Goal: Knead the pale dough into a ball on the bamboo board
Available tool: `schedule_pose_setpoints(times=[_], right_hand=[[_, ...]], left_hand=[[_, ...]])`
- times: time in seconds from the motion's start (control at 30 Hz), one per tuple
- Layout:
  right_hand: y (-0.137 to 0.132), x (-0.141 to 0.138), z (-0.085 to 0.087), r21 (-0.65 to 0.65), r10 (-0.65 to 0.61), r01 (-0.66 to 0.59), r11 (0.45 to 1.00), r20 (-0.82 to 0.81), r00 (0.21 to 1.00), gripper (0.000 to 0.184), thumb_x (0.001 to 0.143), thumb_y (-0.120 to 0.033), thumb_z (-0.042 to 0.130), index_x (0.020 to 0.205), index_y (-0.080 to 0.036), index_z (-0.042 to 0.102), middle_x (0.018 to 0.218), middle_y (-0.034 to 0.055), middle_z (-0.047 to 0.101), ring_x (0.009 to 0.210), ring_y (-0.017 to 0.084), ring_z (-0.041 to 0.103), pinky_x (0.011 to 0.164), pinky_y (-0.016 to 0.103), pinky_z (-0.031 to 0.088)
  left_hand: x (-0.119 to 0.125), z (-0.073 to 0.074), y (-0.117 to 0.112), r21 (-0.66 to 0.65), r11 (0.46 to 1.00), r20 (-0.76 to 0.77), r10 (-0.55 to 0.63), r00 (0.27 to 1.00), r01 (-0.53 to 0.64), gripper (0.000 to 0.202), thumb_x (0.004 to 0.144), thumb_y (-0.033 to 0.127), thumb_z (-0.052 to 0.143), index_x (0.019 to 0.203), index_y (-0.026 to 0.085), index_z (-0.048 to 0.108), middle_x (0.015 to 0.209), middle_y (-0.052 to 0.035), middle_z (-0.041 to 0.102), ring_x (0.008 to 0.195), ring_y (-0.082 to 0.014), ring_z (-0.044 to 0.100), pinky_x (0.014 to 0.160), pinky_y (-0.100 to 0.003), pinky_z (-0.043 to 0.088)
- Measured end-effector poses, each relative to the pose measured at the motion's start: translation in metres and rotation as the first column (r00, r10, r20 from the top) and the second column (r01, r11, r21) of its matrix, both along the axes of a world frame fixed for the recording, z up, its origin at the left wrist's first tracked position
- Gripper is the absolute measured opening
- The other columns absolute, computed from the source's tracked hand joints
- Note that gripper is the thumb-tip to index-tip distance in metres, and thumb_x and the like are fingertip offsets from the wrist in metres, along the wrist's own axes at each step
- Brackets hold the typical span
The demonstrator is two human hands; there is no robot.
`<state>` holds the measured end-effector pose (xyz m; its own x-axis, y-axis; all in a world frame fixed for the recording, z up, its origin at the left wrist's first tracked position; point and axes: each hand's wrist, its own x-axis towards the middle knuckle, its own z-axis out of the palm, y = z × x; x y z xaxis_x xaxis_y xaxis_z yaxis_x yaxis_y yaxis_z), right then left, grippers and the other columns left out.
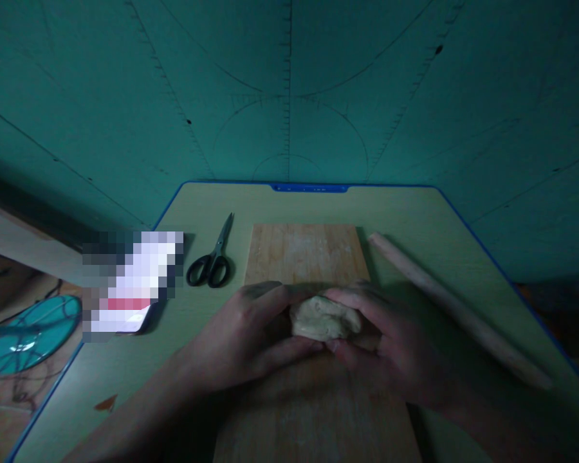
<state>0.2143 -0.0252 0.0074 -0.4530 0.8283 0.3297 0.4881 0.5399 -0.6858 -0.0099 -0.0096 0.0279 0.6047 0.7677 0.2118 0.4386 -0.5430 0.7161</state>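
Left hand [251, 334] and right hand [398, 341], fingers curled inward, grip a lump of dough [324, 319] from either side, its long axis roughly left to right, over a wooden cutting board [303, 251] extending away beyond.

Bare left grip [244, 329] and forearm [147, 395], bare right grip [401, 341], right forearm [470, 408] seemingly bare

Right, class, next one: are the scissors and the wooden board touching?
Apart. The head view shows it: a strip of bare table runs between the scissors and the left edge of the wooden board.
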Motion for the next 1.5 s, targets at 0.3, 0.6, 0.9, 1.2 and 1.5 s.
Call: schedule_pose_setpoints(times=[0.3,0.6,0.9,1.2,1.5], right_hand=[[0.006,0.002,-0.009,-0.292,-0.024,-0.007,0.956,-0.104,0.994,0.056,0.086,-0.033,0.065,0.139,-0.028,0.046,0.127,0.0057,0.066,0.107,0.023,0.068,0.085,0.034,0.062],[0.002,-0.002,-0.009,-0.131,-0.113,0.1,0.986,-0.096,0.989,0.042,0.087,-0.038,0.065,0.127,-0.024,0.059,0.12,0.0065,0.071,0.107,0.023,0.069,0.089,0.034,0.06],[-0.003,-0.006,-0.016,0.143,-0.107,0.112,0.983,-0.043,0.993,0.045,0.094,-0.027,0.057,0.138,-0.025,0.051,0.121,0.0066,0.07,0.108,0.022,0.068,0.091,0.032,0.06],[-0.003,-0.009,-0.016,0.155,-0.108,0.118,0.981,-0.071,0.992,0.041,0.093,-0.028,0.058,0.134,-0.026,0.053,0.116,0.0063,0.072,0.103,0.022,0.07,0.087,0.033,0.061],[0.002,-0.003,-0.02,-0.013,-0.17,0.169,0.985,-0.101,0.98,0.055,0.08,-0.046,0.072,0.127,-0.025,0.054,0.115,0.0095,0.069,0.101,0.026,0.07,0.082,0.037,0.062]], left_hand=[[-0.005,-0.011,0.007,-0.208,0.97,0.073,0.145,0.987,-0.127,0.037,0.087,0.037,0.066,0.117,0.017,0.057,0.096,-0.0063,0.07,0.081,-0.0161,0.066,0.065,-0.025,0.052],[0.01,-0.013,-0.001,-0.559,0.828,0.476,0.281,0.833,0.039,0.038,0.083,0.035,0.07,0.113,0.018,0.052,0.099,-0.0059,0.066,0.091,-0.0177,0.063,0.075,-0.026,0.051],[0.017,-0.01,-0.004,-0.609,0.793,0.443,0.345,0.827,-0.005,0.031,0.084,0.03,0.068,0.107,0.018,0.051,0.096,-0.0048,0.063,0.088,-0.0159,0.06,0.074,-0.025,0.049],[0.017,-0.011,-0.005,-0.619,0.784,0.382,0.349,0.856,-0.043,0.034,0.085,0.029,0.066,0.115,0.019,0.053,0.101,-0.005,0.063,0.092,-0.0168,0.059,0.079,-0.027,0.048],[0.018,-0.015,-0.002,-0.67,0.727,0.585,0.395,0.709,0.149,0.032,0.078,0.024,0.075,0.102,0.018,0.054,0.095,-0.0025,0.063,0.087,-0.0135,0.061,0.074,-0.024,0.049]])
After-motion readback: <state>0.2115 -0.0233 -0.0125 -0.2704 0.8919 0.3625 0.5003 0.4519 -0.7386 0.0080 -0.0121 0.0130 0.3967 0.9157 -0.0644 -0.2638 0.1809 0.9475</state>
